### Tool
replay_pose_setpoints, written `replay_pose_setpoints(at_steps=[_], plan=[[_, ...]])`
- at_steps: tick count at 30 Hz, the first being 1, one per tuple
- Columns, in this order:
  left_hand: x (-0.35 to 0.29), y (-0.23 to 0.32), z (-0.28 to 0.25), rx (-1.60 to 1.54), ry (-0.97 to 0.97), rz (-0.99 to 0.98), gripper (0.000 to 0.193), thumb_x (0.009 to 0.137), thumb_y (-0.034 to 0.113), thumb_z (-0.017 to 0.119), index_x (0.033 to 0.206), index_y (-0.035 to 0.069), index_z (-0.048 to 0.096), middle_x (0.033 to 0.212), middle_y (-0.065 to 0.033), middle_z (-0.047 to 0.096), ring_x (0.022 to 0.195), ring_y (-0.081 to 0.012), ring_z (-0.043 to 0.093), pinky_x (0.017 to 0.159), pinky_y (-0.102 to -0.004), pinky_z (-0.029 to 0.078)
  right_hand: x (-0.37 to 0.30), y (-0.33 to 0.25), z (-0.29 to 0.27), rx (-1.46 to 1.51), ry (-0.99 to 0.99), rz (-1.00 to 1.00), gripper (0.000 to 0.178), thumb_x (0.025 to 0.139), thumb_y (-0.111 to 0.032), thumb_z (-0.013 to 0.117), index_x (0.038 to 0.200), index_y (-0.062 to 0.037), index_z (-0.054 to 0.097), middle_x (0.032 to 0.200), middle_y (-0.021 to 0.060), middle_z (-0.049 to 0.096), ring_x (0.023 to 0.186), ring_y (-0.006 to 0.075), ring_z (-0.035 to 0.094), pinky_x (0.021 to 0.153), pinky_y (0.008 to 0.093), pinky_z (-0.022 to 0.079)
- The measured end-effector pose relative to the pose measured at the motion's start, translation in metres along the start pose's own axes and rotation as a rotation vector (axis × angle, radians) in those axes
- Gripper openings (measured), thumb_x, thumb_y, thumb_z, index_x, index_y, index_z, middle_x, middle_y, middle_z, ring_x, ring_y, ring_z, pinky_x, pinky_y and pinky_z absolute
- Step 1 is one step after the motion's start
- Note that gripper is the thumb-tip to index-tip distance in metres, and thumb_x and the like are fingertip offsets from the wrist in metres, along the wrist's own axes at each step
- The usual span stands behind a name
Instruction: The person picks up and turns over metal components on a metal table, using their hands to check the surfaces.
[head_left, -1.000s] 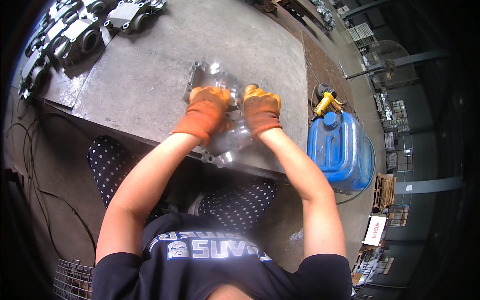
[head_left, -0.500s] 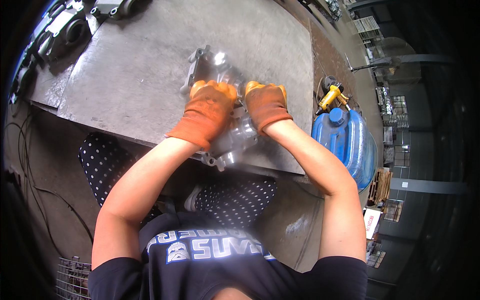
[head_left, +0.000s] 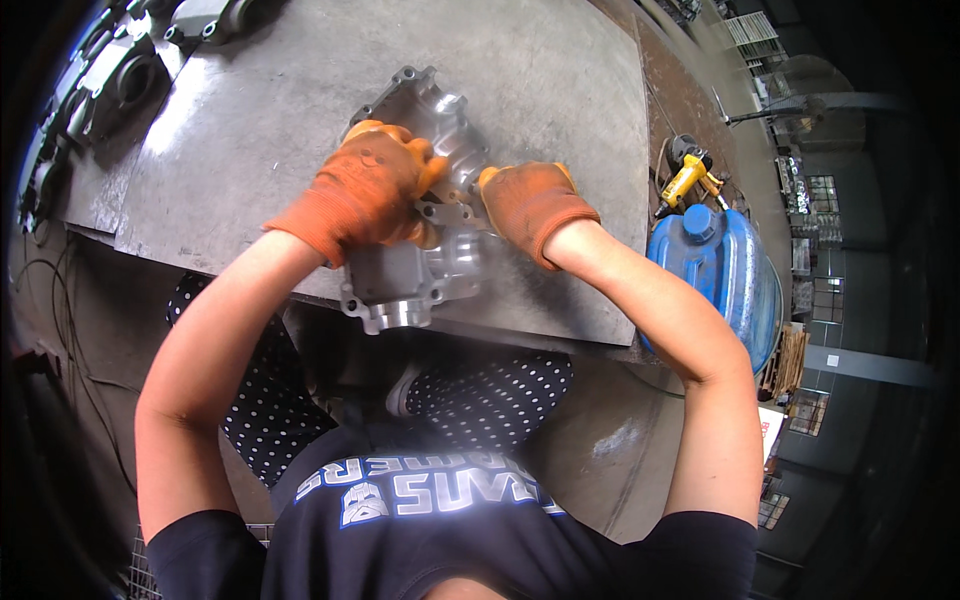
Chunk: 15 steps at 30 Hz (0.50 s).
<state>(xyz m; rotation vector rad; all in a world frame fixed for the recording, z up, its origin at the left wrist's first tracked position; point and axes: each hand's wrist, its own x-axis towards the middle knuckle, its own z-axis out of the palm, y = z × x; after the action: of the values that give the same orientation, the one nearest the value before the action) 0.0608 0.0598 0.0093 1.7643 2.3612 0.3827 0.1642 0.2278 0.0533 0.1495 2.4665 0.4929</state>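
A silvery cast metal housing with bolt holes and rounded hollows lies at the table's near edge, its lower end jutting slightly past it. My left hand, in an orange work glove, is wrapped over the housing's left side and middle. Against the right side of the housing, my right hand, gloved alike, is closed in a fist. Whatever it holds, if anything, is hidden, and that area is smeared by motion.
A metal-topped table spreads ahead. More grey castings stand at the far left. On the right are a blue plastic jerrycan and a yellow power tool. Cables trail over the floor at left.
The housing has turned, and its near end has shifted left. My left hand has moved left along with it, while my right fist stays at its right side. The view has shifted slightly.
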Motion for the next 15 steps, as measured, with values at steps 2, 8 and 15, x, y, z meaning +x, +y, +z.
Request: replay_pose_setpoints(at_steps=[2, 8, 15], plan=[[-0.001, -0.011, -0.005, 0.016, 0.014, 0.083, 0.072, 0.064, 0.043, 0.085, 0.126, 0.014, 0.064, 0.114, -0.0079, 0.066, 0.109, -0.0315, 0.062, 0.096, -0.0413, 0.046, 0.0, 0.004, 0.001, -0.011, 0.008, -0.092, 0.016, 0.087, -0.01, 0.068, 0.102, -0.007, 0.073, 0.093, 0.0117, 0.076, 0.088, 0.0309, 0.075, 0.07, 0.0407, 0.059], [0.003, -0.038, -0.001, -0.035, 0.119, 0.279, 0.068, 0.061, 0.036, 0.086, 0.122, 0.015, 0.064, 0.105, -0.0062, 0.064, 0.102, -0.0288, 0.062, 0.094, -0.0419, 0.046, 0.002, 0.012, -0.004, 0.089, -0.092, -0.25, 0.021, 0.087, -0.01, 0.059, 0.106, -0.0024, 0.066, 0.089, 0.0197, 0.073, 0.083, 0.0371, 0.072, 0.072, 0.0462, 0.056], [0.005, -0.044, -0.009, -0.104, 0.051, 0.312, 0.07, 0.061, 0.041, 0.089, 0.121, 0.012, 0.066, 0.108, -0.0076, 0.067, 0.109, -0.028, 0.062, 0.101, -0.0405, 0.044, 0.009, 0.031, 0.016, 0.317, -0.05, -0.405, 0.02, 0.085, -0.01, 0.063, 0.103, -0.0017, 0.065, 0.084, 0.0199, 0.07, 0.078, 0.0351, 0.072, 0.066, 0.0452, 0.056]])
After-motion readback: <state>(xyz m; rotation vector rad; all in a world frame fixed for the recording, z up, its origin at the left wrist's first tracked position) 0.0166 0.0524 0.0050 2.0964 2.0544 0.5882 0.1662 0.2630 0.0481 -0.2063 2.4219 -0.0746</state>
